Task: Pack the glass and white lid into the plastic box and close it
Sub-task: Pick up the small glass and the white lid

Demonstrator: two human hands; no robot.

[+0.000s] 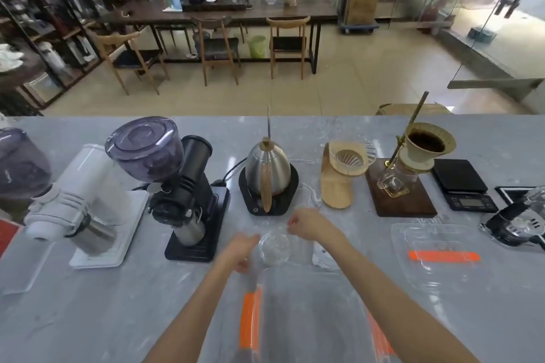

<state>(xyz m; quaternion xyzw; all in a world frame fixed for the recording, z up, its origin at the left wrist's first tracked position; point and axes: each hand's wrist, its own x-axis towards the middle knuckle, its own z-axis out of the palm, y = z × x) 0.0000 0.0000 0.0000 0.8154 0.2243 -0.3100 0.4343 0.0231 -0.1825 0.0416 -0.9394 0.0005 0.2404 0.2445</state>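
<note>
Your left hand (240,250) and right hand (306,225) reach out over the grey counter (88,318), one on each side of the glass (275,246). The glass sits between them, just past the far rim of the clear plastic box (309,318), which lies at the counter's near edge with orange clips on its left and right sides. Your left hand is at the glass's left rim with its fingers curled, and seems to touch it; motion blur hides whether it really grips. Your right hand is loosely curled just beyond the glass on the right, and I cannot tell if it holds anything. The white lid (323,256) lies on the counter just right of the glass, partly under your right forearm. A second clear lid with an orange strip (436,250) rests well apart, towards the counter's right edge. The kettle (267,171) stands behind your hands.
</note>
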